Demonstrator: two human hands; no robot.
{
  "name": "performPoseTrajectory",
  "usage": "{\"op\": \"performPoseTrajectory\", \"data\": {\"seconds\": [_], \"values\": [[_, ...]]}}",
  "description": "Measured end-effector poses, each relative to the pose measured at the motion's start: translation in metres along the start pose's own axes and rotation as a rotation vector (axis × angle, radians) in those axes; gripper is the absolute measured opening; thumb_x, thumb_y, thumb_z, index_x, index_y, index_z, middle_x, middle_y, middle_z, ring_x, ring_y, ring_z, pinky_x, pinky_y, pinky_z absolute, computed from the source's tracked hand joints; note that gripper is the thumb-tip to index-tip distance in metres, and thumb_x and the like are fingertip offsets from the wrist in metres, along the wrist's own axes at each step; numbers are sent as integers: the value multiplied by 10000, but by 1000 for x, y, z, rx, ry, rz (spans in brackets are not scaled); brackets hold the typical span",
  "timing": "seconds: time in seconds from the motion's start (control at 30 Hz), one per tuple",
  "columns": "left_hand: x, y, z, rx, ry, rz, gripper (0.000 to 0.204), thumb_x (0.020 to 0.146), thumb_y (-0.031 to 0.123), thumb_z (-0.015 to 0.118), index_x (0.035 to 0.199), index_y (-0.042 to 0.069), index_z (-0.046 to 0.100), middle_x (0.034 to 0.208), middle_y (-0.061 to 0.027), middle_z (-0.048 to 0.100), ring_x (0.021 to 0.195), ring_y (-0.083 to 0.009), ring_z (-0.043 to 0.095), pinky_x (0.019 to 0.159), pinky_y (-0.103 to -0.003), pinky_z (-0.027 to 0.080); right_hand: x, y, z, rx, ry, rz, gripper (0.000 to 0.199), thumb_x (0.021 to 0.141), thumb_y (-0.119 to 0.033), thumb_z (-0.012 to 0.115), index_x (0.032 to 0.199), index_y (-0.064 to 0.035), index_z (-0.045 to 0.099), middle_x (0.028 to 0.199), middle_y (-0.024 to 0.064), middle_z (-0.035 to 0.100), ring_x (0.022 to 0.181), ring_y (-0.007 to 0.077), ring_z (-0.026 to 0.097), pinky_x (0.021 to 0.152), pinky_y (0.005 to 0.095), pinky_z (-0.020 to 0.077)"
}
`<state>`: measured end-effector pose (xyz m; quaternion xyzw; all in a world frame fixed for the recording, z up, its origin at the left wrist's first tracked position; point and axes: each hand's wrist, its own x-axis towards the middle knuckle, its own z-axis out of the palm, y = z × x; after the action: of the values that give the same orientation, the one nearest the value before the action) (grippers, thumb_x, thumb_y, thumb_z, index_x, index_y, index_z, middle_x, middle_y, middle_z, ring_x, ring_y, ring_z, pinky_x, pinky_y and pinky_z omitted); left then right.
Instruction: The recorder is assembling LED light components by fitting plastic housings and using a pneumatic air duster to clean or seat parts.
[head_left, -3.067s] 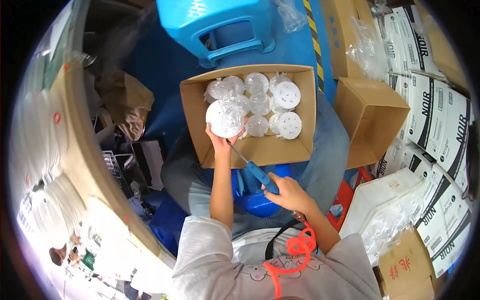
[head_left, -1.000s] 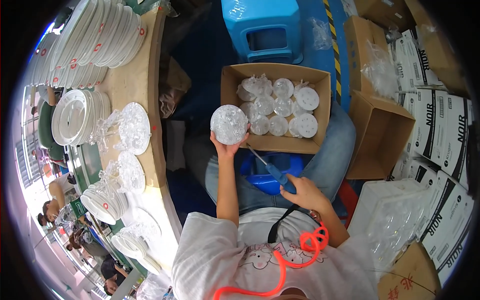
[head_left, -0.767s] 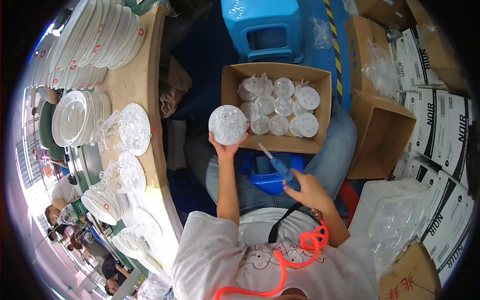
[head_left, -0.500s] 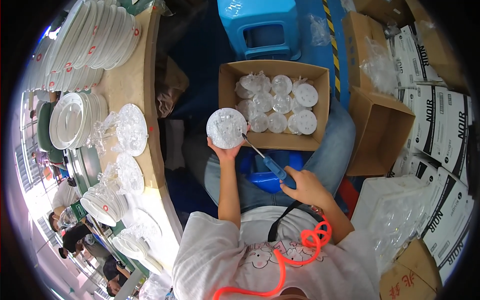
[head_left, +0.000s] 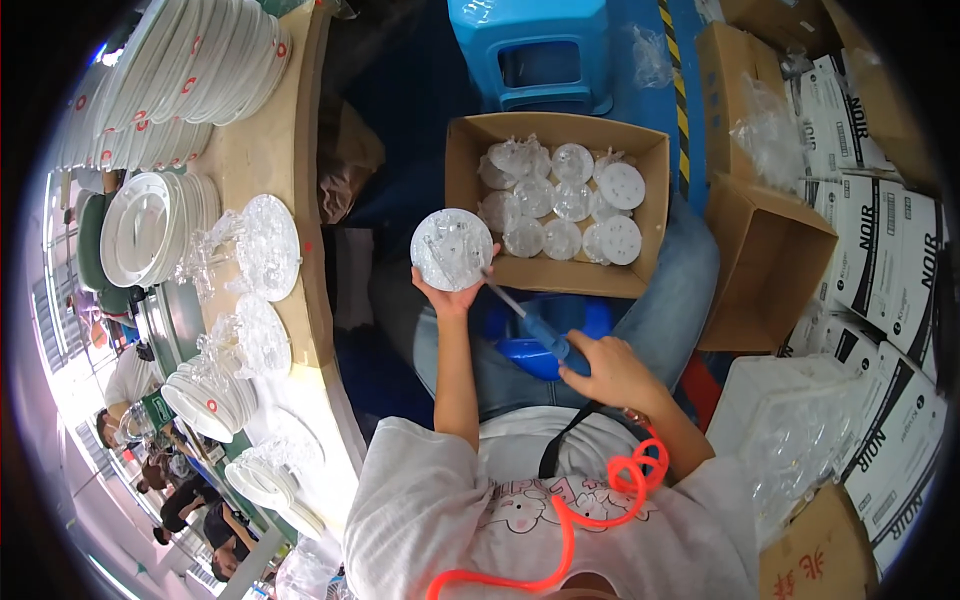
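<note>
My left hand (head_left: 455, 298) holds a white round disc (head_left: 452, 250) from below, its fingers curled round the rim. Clear plastic covers the disc's face, and small dark spots show on it. In my right hand (head_left: 610, 368) is a screwdriver (head_left: 548, 340) with a blue handle. Its thin metal shaft slants up and left, ending at the lower right rim of the disc; whether the tip touches is too small to tell. Just beyond the disc, an open cardboard box (head_left: 455, 185) contains several clear, dome-like pieces (head_left: 572, 202) and white discs (head_left: 621, 187).
To the left, a table (head_left: 312, 130) carries stacked white rings (head_left: 150, 228) and plastic-wrapped discs (head_left: 268, 248). A blue stool (head_left: 530, 55) stands beyond the box. An open carton (head_left: 770, 265), a white crate (head_left: 785, 410) and stacked printed cartons (head_left: 885, 240) line the right side.
The view has shifted slightly, moving the box and table a little in the picture. Both hands keep their holds; the screwdriver tip sits slightly lower against the disc's rim.
</note>
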<state>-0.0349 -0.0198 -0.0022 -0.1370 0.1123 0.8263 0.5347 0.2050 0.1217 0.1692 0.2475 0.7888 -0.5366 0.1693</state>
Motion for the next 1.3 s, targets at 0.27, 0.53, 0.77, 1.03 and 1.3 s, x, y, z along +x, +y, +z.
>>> {"op": "performPoseTrajectory", "data": {"seconds": [0.27, 0.53, 0.77, 1.03, 1.3], "values": [[-9, 1, -2, 85, 2, 71, 987, 594, 584, 684, 1412, 214, 275, 1445, -166, 254, 1278, -554, 194, 808, -655, 426, 5, -1, -9, 26, 29, 8, 279, 802, -285, 595, 930, -42, 551, 668, 194, 592, 670, 393, 583, 646, 467, 453], [-18, 7, -6, 104, -16, 92, 1009, 592, 577, 707, 1413, 206, 254, 1446, -166, 231, 1282, -549, 178, 848, -680, 399, 15, -4, 2, 40, -18, -8, 341, 765, -318, 616, 951, -38, 559, 704, 214, 616, 708, 414, 598, 668, 491, 467], [-17, 8, -1, 128, -48, 57, 1020, 588, 569, 727, 1412, 199, 253, 1437, -181, 236, 1280, -549, 182, 843, -654, 416, 13, -6, 9, 72, -20, -1, 331, 763, -314, 617, 930, -34, 556, 722, 216, 617, 712, 413, 600, 658, 490, 467], [-14, 5, 3, 125, -84, 43, 1031, 595, 545, 741, 1415, 175, 238, 1440, -198, 218, 1285, -555, 165, 854, -666, 406, 12, -4, 11, 36, 31, 9, 294, 747, -283, 624, 884, -31, 562, 719, 203, 622, 705, 405, 603, 654, 488, 468], [-14, 8, 2, 167, -88, 46, 1025, 604, 537, 735, 1420, 186, 224, 1441, -197, 214, 1278, -572, 150, 844, -687, 413, 13, -1, 8, 22, 58, 50, 286, 744, -280, 624, 869, -30, 561, 719, 205, 622, 709, 412, 599, 663, 493, 465]]}}
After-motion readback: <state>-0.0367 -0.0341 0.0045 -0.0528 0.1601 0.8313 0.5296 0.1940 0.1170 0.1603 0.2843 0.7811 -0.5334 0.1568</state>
